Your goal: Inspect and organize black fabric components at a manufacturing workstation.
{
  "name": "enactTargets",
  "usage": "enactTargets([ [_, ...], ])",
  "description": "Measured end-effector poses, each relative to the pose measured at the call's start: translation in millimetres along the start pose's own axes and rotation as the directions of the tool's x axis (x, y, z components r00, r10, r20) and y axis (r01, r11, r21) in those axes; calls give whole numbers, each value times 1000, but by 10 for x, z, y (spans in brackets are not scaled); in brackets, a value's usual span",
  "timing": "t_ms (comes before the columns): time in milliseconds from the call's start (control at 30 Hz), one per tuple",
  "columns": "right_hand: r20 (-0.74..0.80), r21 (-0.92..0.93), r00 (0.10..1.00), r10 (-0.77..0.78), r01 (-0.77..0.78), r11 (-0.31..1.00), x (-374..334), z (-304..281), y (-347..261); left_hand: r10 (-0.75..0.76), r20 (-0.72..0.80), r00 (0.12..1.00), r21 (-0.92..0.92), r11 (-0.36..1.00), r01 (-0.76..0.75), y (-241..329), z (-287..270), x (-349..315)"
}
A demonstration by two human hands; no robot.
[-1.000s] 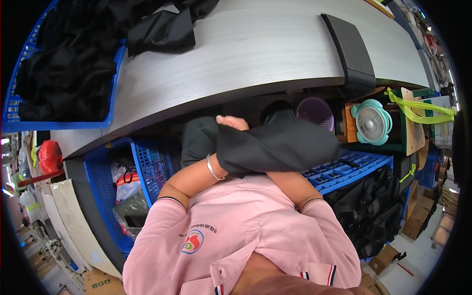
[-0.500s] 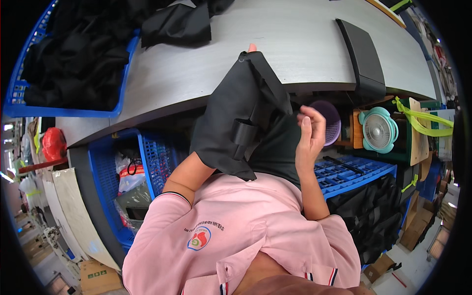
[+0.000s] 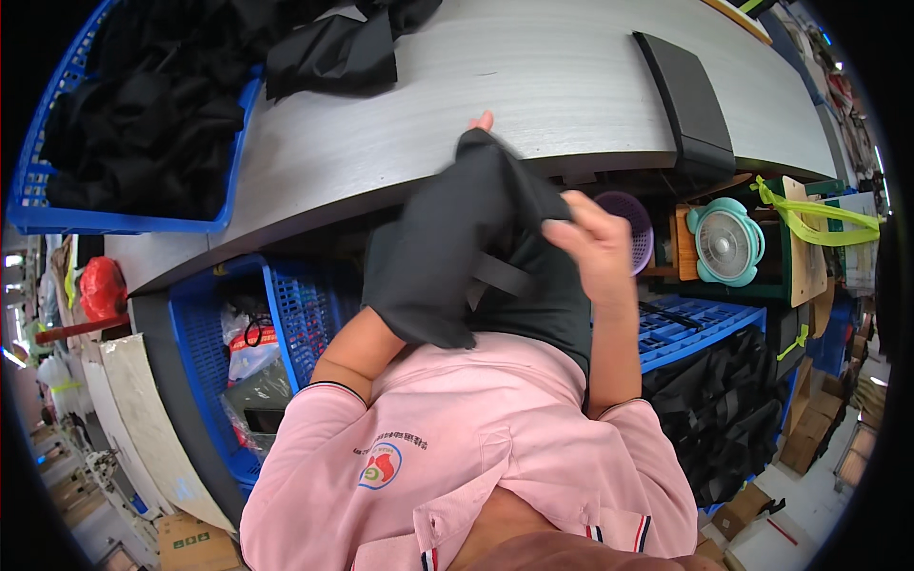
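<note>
A black cloth (image 3: 433,247) lies along my left forearm (image 3: 357,350), its long axis running from the elbow side up and slightly right toward the near edge of the grey table (image 3: 533,76). My left hand (image 3: 484,121) is mostly hidden beneath it, only fingertips showing past the far end, so I cannot tell whether that grip is spread or closed. My right hand (image 3: 598,249) sits just to the cloth's right, thumb and fingers pinching its right-hand corner, nearer there than my left

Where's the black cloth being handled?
In the head view, the black cloth is at centre, over the left forearm, its right edge at the right hand.
</note>
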State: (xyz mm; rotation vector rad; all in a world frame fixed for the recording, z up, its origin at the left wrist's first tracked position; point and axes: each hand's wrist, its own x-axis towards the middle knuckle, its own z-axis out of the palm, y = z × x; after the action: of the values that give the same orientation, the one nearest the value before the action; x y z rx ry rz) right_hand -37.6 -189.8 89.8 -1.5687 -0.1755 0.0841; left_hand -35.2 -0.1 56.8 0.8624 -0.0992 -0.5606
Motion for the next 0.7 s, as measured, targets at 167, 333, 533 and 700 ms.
enactTargets([
  [167,-81,361,992,-96,119,925,108,-192,-82,26,21,999,55,998,-27,18,21,8],
  [333,-237,281,960,150,-80,956,461,-301,-75,125,19,992,205,971,-126,100,95,123],
  [533,-304,-559,779,-548,320,765,282,-169,14,395,29,918,610,721,-329,273,81,364],
  [700,-51,-858,742,-668,310,410,271,-33,194,452,129,882,770,515,-376,392,166,437],
])
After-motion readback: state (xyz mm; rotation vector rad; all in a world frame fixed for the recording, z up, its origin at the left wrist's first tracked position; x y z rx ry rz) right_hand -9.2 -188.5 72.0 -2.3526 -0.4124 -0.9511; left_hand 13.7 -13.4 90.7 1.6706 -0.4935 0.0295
